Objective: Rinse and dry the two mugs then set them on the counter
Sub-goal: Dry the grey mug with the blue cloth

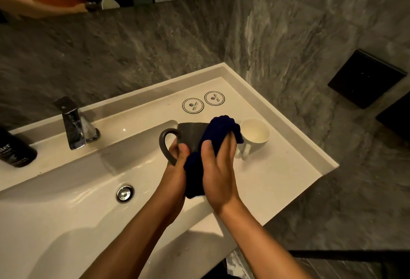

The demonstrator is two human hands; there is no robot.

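A dark grey mug (189, 135) is held above the right edge of the basin. My left hand (177, 156) grips it at the handle and lower body. My right hand (218, 165) presses a dark blue cloth (221, 130) against the mug's side and rim, with fingers curled round the cloth. The cloth hangs down between both hands and hides much of the mug. A white mug (254, 136) stands upright on the white counter (277, 167), just right of the cloth, its handle towards me.
A chrome tap (72, 125) stands behind the basin (77, 190), whose drain (125, 193) is at its middle. A black bottle (15, 150) sits at the far left. Two round coasters (203, 102) lie at the counter's back. Grey marble walls enclose the counter.
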